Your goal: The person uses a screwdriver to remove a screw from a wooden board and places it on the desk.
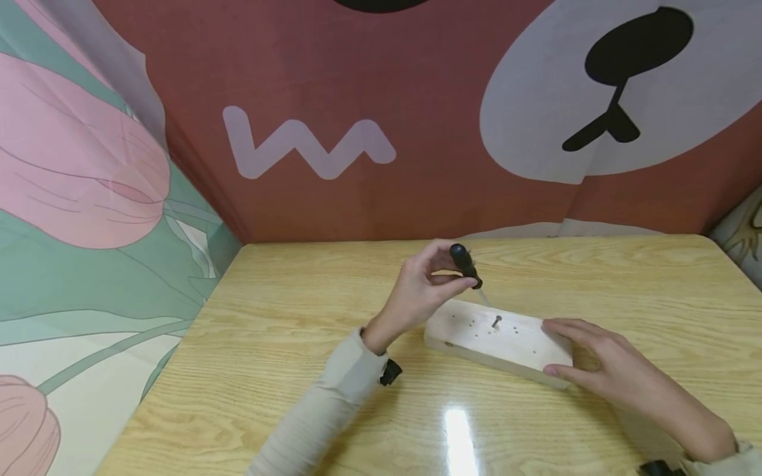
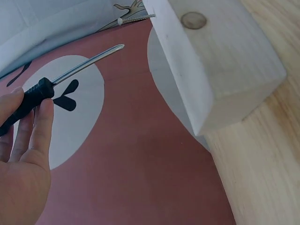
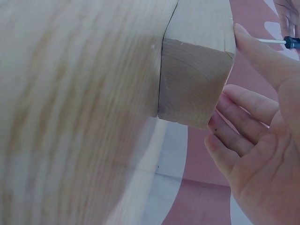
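A pale wooden block [image 1: 513,349] lies on the table, its upper face dotted with several small holes. One screw [image 1: 497,321] stands up from that face, partly sunk and leaning a little. My left hand [image 1: 417,294] holds a black-handled screwdriver [image 2: 32,102] between thumb and fingers. In the left wrist view, its bare metal tip is apart from the screw head. My right hand [image 1: 622,367] grips the block's right end, thumb on the near side and fingers at the far edge. The right wrist view shows the block's end grain [image 3: 194,82] beside those fingers.
The block sits on a light wood-grain table [image 1: 286,330], whose back edge meets a reddish-brown printed cloth [image 1: 357,205]. A flower-patterned cloth [image 1: 89,277] hangs along the left side. On the block's side there is a round dark plug or knot [image 2: 193,20].
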`<state>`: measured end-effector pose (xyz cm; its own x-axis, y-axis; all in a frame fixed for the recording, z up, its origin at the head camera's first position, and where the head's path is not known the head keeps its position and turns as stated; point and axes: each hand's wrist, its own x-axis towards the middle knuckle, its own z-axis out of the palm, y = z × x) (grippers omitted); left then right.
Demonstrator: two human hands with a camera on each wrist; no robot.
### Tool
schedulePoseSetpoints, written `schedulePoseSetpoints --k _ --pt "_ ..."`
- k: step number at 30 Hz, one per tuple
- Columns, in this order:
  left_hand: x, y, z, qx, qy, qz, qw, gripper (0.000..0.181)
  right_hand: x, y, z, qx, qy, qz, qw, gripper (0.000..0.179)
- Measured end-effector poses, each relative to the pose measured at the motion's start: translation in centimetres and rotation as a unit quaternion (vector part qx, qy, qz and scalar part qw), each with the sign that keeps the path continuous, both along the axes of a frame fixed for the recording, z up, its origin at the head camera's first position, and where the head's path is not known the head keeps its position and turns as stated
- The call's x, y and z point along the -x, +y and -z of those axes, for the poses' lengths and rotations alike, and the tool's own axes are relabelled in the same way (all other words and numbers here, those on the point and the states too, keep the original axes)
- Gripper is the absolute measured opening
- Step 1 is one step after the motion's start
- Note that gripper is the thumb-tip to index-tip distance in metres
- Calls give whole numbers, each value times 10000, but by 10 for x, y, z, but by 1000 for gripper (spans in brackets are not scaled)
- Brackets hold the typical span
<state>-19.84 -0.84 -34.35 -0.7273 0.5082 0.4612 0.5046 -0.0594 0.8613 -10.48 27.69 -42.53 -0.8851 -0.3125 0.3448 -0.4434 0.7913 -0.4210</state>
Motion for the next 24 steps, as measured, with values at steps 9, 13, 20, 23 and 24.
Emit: schedulePoseSetpoints --k 9,13,20,23,24 --pt "3 -7 5 -10 23 -141 9999 38 -1 -3 -4 46 -15 -17 10000 65" --pt "3 -11 5 2 21 -181 9998 38 0 -8 -7 81 46 -50 9999 64" --pt "4 -16 4 128 122 -308 9994 34 4 -22 -16 221 -180 -149 9995 58" --pt "5 -17 5 210 169 -394 9989 33 5 -28 -18 350 -292 -243 9987 56" --pt "5 -18 6 219 166 -408 9988 33 6 -30 -18 362 -299 -264 9985 55"
